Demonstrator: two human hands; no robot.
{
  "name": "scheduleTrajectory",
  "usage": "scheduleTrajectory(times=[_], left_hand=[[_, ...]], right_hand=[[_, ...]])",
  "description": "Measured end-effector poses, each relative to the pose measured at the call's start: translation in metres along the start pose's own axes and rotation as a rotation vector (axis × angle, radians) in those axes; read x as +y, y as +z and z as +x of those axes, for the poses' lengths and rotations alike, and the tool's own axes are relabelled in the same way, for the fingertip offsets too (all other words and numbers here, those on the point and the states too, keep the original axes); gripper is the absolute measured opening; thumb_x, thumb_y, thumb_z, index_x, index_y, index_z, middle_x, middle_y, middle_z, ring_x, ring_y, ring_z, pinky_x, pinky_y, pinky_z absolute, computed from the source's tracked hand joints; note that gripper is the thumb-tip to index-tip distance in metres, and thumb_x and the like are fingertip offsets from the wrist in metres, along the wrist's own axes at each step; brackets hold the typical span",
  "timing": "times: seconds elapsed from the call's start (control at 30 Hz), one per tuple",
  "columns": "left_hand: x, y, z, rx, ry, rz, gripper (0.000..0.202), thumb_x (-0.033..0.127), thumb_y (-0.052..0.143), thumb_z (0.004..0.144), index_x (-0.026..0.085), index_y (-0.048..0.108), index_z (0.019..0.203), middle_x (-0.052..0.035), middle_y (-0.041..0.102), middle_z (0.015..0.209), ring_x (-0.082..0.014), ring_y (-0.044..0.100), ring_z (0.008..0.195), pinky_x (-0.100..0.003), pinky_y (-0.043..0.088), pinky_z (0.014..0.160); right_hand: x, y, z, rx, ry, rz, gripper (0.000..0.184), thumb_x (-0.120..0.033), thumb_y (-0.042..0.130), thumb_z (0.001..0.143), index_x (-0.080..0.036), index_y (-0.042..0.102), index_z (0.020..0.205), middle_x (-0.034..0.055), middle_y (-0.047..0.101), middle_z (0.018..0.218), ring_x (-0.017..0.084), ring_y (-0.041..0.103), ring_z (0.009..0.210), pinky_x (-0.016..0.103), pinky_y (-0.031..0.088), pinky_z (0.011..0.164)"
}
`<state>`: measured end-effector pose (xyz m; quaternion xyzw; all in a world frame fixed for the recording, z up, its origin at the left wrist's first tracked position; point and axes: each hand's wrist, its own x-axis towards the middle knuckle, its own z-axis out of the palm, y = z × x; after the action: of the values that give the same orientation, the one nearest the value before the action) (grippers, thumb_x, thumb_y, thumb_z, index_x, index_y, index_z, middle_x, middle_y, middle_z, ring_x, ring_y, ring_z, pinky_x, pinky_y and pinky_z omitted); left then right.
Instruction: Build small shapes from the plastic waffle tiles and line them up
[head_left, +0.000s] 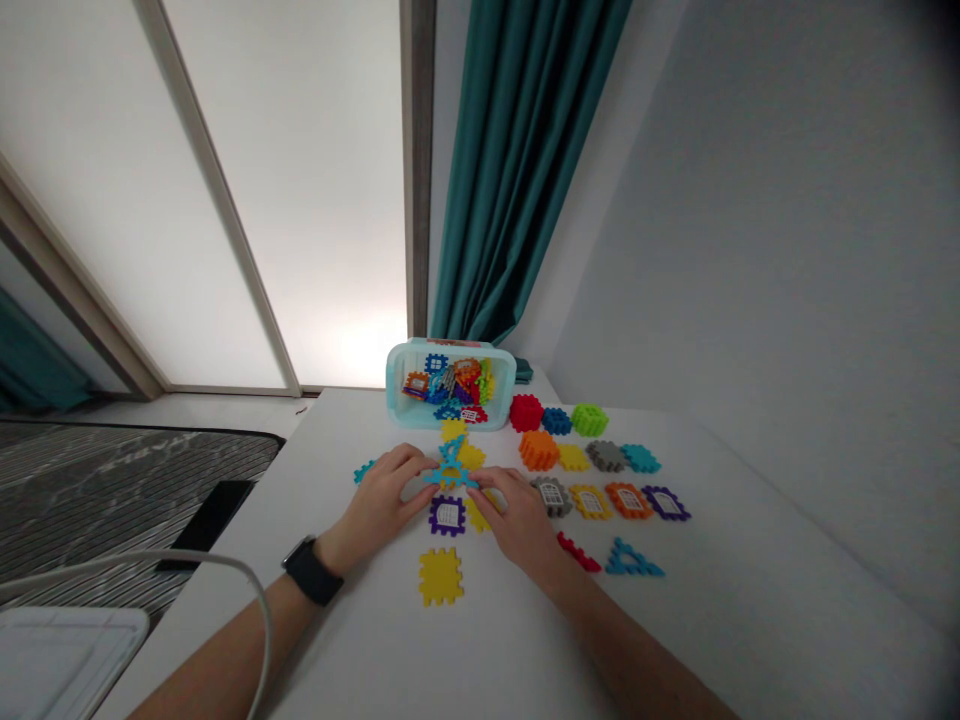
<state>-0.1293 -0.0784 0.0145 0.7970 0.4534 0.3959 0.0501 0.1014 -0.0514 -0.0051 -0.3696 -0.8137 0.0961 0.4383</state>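
Between my two hands is a light-blue triangular interlocking tile (451,466), tilted up above the white table. My left hand (384,492) pinches its left corner, and the fingers of my right hand (516,512) close on its right corner. Yellow tiles (471,457) lie behind and under it, partly hidden. Just in front sits a purple window tile (448,516), with a yellow square tile (441,577) nearer to me. Another blue piece (364,471) shows beyond my left hand, mostly covered by it.
A pale-blue bin (394,400) of mixed tiles stands at the table's back. To the right are stacked tiles, including red (526,412) and orange (538,450), a row of window tiles (630,500) and a blue triangle (632,560). A white cable (259,600) crosses at lower left.
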Motion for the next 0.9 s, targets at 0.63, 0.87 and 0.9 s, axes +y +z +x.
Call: scheduleTrajectory(times=[0.63, 0.87, 0.9], left_hand=[[0.007, 0.005, -0.002, -0.049, 0.011, -0.064, 0.015, 0.033, 0.058, 0.098, 0.021, 0.064, 0.101, -0.0078, 0.064, 0.103, -0.0204, 0.063, 0.095, -0.033, 0.053, 0.084], [0.008, 0.007, -0.003, -0.050, -0.019, -0.100, 0.011, 0.031, 0.061, 0.096, 0.021, 0.062, 0.099, -0.0071, 0.064, 0.104, -0.0207, 0.062, 0.097, -0.034, 0.053, 0.087], [0.008, 0.007, -0.003, -0.049, -0.018, -0.103, 0.011, 0.031, 0.061, 0.096, 0.021, 0.062, 0.099, -0.0071, 0.064, 0.104, -0.0207, 0.063, 0.097, -0.034, 0.053, 0.087]], right_hand=[[-0.012, -0.006, 0.006, -0.022, -0.210, -0.082, 0.011, -0.016, 0.055, 0.095, -0.022, 0.064, 0.099, 0.0088, 0.070, 0.103, 0.023, 0.065, 0.098, 0.040, 0.055, 0.086], [-0.015, -0.011, 0.007, -0.042, -0.238, -0.140, 0.015, -0.017, 0.055, 0.097, -0.023, 0.068, 0.102, 0.0083, 0.071, 0.101, 0.023, 0.064, 0.095, 0.041, 0.053, 0.085], [-0.016, -0.012, 0.007, -0.052, -0.242, -0.151, 0.015, -0.017, 0.055, 0.097, -0.024, 0.068, 0.102, 0.0082, 0.071, 0.100, 0.023, 0.064, 0.095, 0.041, 0.053, 0.085]])
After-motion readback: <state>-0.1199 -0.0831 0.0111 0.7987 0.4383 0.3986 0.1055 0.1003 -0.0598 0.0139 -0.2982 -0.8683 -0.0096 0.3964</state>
